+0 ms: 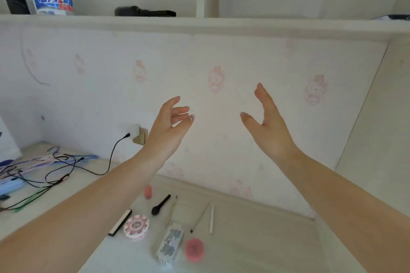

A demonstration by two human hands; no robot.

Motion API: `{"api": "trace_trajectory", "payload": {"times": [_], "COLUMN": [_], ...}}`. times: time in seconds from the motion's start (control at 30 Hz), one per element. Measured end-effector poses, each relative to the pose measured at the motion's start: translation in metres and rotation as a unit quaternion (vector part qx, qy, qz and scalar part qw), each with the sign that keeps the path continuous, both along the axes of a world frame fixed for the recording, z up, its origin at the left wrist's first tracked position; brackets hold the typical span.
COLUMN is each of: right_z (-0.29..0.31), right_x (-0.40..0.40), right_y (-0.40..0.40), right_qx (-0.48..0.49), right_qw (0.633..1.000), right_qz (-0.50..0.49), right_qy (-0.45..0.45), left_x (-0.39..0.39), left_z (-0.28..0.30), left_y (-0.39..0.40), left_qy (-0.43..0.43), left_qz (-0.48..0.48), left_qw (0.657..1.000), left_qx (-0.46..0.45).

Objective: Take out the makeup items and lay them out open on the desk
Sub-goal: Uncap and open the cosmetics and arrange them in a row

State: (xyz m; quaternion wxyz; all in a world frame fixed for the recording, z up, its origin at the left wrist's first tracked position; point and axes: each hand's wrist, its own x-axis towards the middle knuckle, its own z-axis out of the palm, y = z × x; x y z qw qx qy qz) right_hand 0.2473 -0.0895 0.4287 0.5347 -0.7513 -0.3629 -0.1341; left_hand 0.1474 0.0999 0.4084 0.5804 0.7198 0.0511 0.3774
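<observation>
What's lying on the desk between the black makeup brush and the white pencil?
In the head view, two thin tools lie between the black makeup brush and the white pencil: a gold-handled slim brush and a long thin stick with a dark tip.

Both forearms are bare with no sleeves in view; the left hand and right hand wear no rings, and the thumbnails carry a pale glittery polish
</observation>
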Motion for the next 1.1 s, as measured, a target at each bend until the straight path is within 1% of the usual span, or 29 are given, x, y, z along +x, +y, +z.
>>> {"api": "trace_trajectory", "payload": {"times": [0.1, 0.23, 0.3, 0.4, 0.53, 0.67, 0.8, 0.9, 1.0, 1.1], "right_z": [-0.031, -0.068, -0.085, -0.112, -0.139, -0.174, -0.205, -0.223, -0.239, -0.260], "right_x": [-0.008, -0.015, -0.018, -0.017, -0.013, -0.010, -0.006, -0.007, -0.009, -0.005], "right_y": [0.011, 0.025, 0.037, 0.079, 0.140, 0.221, 0.276, 0.301, 0.314, 0.323], "right_qx": [-0.029, -0.072, -0.104, -0.145, -0.150, -0.153, -0.176, -0.171, -0.166, -0.174], "right_qw": [0.999, 0.995, 0.991, 0.986, 0.983, 0.971, 0.961, 0.955, 0.956, 0.956], "right_qz": [0.016, 0.008, 0.005, 0.001, 0.001, -0.020, -0.028, -0.039, -0.043, -0.038], "right_qy": [0.038, 0.072, 0.081, 0.088, 0.106, 0.180, 0.212, 0.238, 0.239, 0.234], "left_x": [-0.009, -0.018, -0.022, -0.026, -0.024, -0.016, -0.011, -0.010, -0.010, -0.006], "left_z": [-0.030, -0.070, -0.092, -0.124, -0.148, -0.165, -0.188, -0.210, -0.230, -0.255], "left_y": [0.014, 0.045, 0.067, 0.120, 0.192, 0.273, 0.324, 0.347, 0.359, 0.368], "left_qy": [0.032, 0.065, 0.080, 0.115, 0.140, 0.172, 0.221, 0.249, 0.268, 0.265], "left_qz": [0.005, -0.003, -0.005, -0.018, -0.024, -0.040, -0.054, -0.060, -0.060, -0.058], "left_qw": [0.999, 0.998, 0.997, 0.993, 0.989, 0.983, 0.973, 0.966, 0.961, 0.962], "left_qx": [-0.011, -0.014, -0.016, -0.025, -0.034, -0.045, -0.030, -0.035, -0.038, -0.037]}}
